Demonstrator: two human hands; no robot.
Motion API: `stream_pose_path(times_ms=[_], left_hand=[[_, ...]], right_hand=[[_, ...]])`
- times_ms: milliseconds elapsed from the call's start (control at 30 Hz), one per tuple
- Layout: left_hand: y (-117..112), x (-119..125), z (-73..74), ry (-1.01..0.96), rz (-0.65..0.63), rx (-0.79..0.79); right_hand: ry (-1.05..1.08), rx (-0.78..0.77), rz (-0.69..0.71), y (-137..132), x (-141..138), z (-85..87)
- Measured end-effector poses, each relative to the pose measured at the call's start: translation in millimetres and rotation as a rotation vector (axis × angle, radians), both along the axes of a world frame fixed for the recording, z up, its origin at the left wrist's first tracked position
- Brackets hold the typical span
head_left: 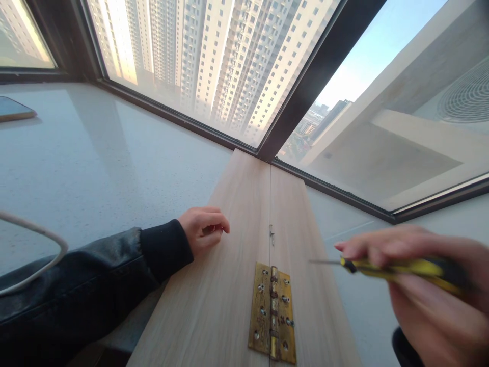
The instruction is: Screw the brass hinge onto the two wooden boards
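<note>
The right hand (424, 290), at 4 o'clock in view, is clamped on a yellow screwdriver (397, 267) whose tip points toward 9 o'clock above the brass hinge (272, 312) joining two wooden boards (229, 285), while the left hand (202, 228), fingers curled together, rests on the left board's edge over the white surface (95, 163).

Single head-worn view, aimed forward and down, close over the wooden boards (229, 285) on the windowsill (95, 168), facing the corner window (214, 66).
</note>
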State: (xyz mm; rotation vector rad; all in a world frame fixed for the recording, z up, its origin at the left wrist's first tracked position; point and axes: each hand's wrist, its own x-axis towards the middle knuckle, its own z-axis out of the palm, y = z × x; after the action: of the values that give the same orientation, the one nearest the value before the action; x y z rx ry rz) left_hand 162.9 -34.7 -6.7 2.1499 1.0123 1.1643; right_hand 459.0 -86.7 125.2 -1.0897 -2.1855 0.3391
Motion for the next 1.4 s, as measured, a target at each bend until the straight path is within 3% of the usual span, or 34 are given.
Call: stream_pose_path(times_ms=[100, 200, 333, 500, 700, 933, 1100, 1200, 1400], left_hand=[[0, 0, 0.5, 0.005, -0.005, -0.004], [0, 0, 0.8, 0.000, -0.003, -0.010], [0, -1, 1.2, 0.007, -0.013, -0.029], [0, -1, 2.4, 0.018, -0.003, -0.033], [-1, -2, 4.2, 0.036, 0.006, -0.035], [-2, -3, 5.4, 0.070, 0.005, -0.040], [-2, -3, 4.3, 0.055, 0.009, -0.051], [-2, -3, 4.2, 0.035, 0.015, -0.053], [-2, -3, 5.0, 0.044, 0.011, -0.043]], right_hand=[[-0.226, -0.091, -0.066, 41, -18, -13.6], [-0.440, -0.250, -0.034, 69, -25, -38.3], [-0.546, -0.350, -0.054, 80, -22, -63.0], [-0.561, -0.391, -0.075, 79, -28, -74.1], [-0.504, -0.444, -0.018, 54, -21, -59.0], [-0.393, -0.481, 0.057, -20, 9, -27.0], [-0.363, -0.476, 0.131, -50, 7, -31.7], [-0.341, -0.487, 0.186, -51, 0, -37.9], [-0.346, -0.493, 0.166, -45, 3, -50.1]])
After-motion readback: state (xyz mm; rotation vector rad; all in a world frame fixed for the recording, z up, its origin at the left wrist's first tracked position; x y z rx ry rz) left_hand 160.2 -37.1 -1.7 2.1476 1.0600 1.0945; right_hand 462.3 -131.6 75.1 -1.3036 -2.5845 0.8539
